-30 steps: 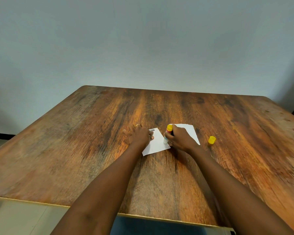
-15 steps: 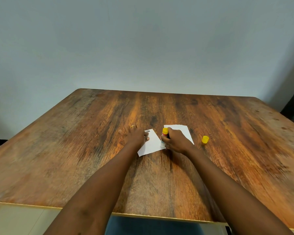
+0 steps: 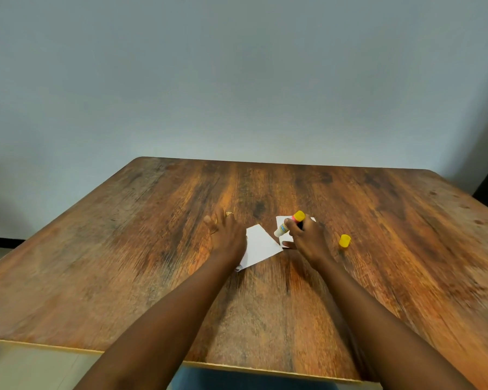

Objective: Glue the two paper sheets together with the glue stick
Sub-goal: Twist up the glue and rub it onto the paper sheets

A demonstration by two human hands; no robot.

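Fingers (image 3: 293, 227) of the right hand (image 3: 307, 240) curl shut around the white-bodied glue stick with a yellow end (image 3: 289, 223), gripping it about its middle. The stick leans, its yellow end up and away from the person beyond the knuckles, its white end pointing down and toward the left hand, just above or touching paper; which of the two I cannot tell. Under and just past these fingers lies a small white paper sheet (image 3: 280, 220), mostly hidden by the hand, with a corner showing beyond the stick and a sliver by the thumb.

Fingers (image 3: 217, 223) of the left hand (image 3: 228, 237) are spread apart and laid flat, palm down, clamped on nothing. A gold ring (image 3: 229, 213) sits on one of them. The heel and thumb side of this hand press on the left edge of a second white paper sheet (image 3: 261, 246), which lies flat between the two hands, turned like a diamond, its near corner poking out beside the left wrist. The two sheets lie close together; whether their edges touch or overlap under the right hand is hidden.

Out beyond the right hand's little-finger side, apart from the sheets, a small yellow plastic cap (image 3: 344, 240) rests on the brown wood-grain table (image 3: 124, 263). Both bare forearms reach in from the near edge of the table.
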